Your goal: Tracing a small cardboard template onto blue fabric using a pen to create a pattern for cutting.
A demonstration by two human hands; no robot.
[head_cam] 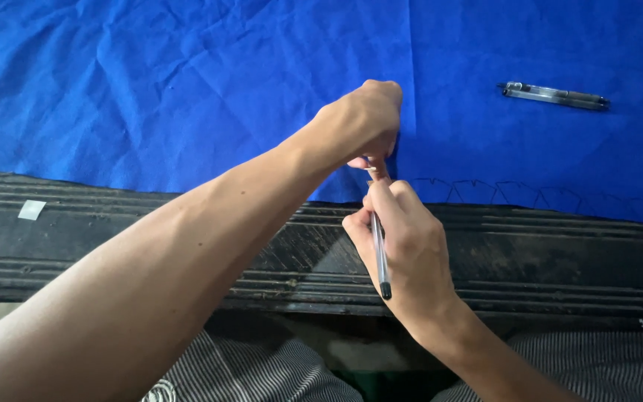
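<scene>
Right hand (403, 246) closed around a clear pen (379, 249), tip at the near edge of the blue cloth (187, 89), by a row of small drawn marks (515, 192); left hand (362, 123) just above, grip pinched on something small, hidden; second pen (556, 95) well apart on the cloth; dark ridged desk (530, 260) beneath; white scrap (32, 210) at left.

Soft, even daylight brightens the blue cloth (187, 89) without glare, shadows stay faint beside it, and focus is sharp throughout.
</scene>
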